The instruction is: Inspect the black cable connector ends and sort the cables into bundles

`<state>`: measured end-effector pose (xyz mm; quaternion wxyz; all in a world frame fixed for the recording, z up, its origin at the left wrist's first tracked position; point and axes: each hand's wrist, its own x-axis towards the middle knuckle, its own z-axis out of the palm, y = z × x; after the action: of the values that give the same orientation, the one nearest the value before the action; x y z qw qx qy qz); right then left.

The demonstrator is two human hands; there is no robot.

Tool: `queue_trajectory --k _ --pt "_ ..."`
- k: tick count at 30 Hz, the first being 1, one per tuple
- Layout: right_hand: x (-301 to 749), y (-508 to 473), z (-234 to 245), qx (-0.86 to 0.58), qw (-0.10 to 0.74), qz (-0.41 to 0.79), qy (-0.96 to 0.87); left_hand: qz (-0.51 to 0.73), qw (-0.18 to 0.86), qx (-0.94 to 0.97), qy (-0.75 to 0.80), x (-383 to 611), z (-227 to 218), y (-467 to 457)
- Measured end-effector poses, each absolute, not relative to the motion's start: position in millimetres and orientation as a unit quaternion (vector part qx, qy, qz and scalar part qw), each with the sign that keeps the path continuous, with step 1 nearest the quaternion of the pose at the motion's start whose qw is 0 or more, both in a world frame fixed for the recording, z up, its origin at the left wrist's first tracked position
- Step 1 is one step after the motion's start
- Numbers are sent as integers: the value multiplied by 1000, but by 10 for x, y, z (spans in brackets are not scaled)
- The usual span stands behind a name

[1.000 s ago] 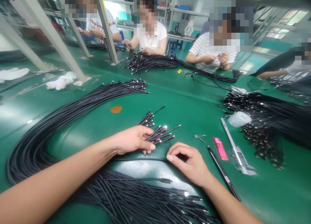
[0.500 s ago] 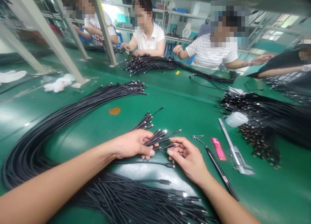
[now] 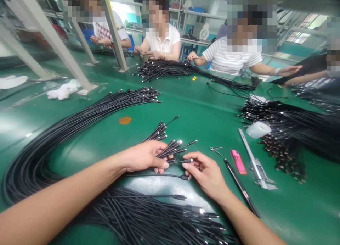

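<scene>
My left hand [image 3: 145, 156] is closed around a small bunch of black cable ends [image 3: 172, 148] with metal plugs, which fan out to the right on the green table [image 3: 202, 113]. My right hand [image 3: 205, 172] pinches the plug of one cable [image 3: 186, 161] from that bunch between thumb and fingers. A single loose cable [image 3: 170, 175] lies just below both hands. A big heap of black cables [image 3: 148, 216] spreads under my forearms at the near edge.
A long cable bundle [image 3: 79, 119] curves off to the left. Right of my hand lie tweezers [image 3: 217, 150], a black pen [image 3: 240, 186], a pink lighter [image 3: 236, 161], a caliper [image 3: 252, 160] and a tape roll [image 3: 257, 129]. More cable piles [image 3: 289, 128] lie right; several people sit across.
My right hand rose from the table to the bunch and took one plug between its fingers. My left hand kept its hold. A co-worker opposite stretched an arm sideways.
</scene>
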<state>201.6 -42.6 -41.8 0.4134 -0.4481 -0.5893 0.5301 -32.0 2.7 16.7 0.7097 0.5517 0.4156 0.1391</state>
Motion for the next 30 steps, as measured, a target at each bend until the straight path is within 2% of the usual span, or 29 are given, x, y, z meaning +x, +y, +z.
queue_trajectory --k 10,19,25,30 --pt "2025 -434 -392 -460 400 515 -602 121 693 578 413 -297 193 5" --pt "2002 -524 -278 -461 393 413 -680 150 540 681 472 -218 175 -69" --pt "1981 -546 -301 -451 390 409 -691 203 636 611 424 -168 174 -102" --pt "1975 -537 -362 -446 399 497 -629 192 696 563 401 -191 186 -69"
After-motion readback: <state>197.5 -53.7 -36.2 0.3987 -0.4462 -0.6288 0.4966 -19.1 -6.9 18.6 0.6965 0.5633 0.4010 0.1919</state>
